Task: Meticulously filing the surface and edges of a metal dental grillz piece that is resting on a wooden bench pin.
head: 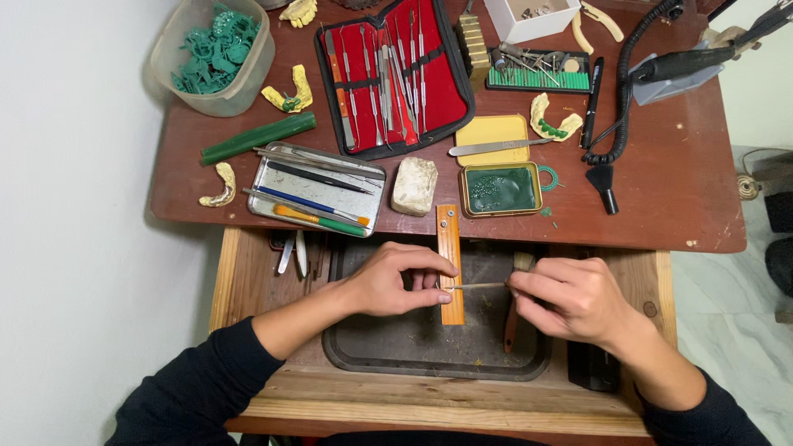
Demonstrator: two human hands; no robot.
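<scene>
1. Hands meet at lower centre of the frame, over a dark, shallow, rounded tray (363,351) sunk into a pale wooden drawer.
2. Left hand (392,281) is curled nearly shut, fingertips pinched together at the edge of a narrow orange wooden peg (450,264) that juts down from the table edge. Something small seems to be held there, but it is too small to tell.
3. Right hand (570,297) is closed tight, thumb and fingers gripping a thin grey metal tool (475,286) that lies level, its tip reaching the left fingertips at the peg.
4. Reddish-brown wooden table (677,190), scuffed, fills the upper frame.
5. Upper centre: an open black case (396,74) with red lining, holding slim steel instruments in a row.
6. Centre left: a shiny metal tin (318,190) with long tools, beside a rough off-white block (415,186).
7. Centre right: a small yellow tin (501,188) of dark green wax, its lid just above.
8. Upper left: a clear tub (213,54) of green wax pieces, and a green wax stick (258,138) below it.
</scene>
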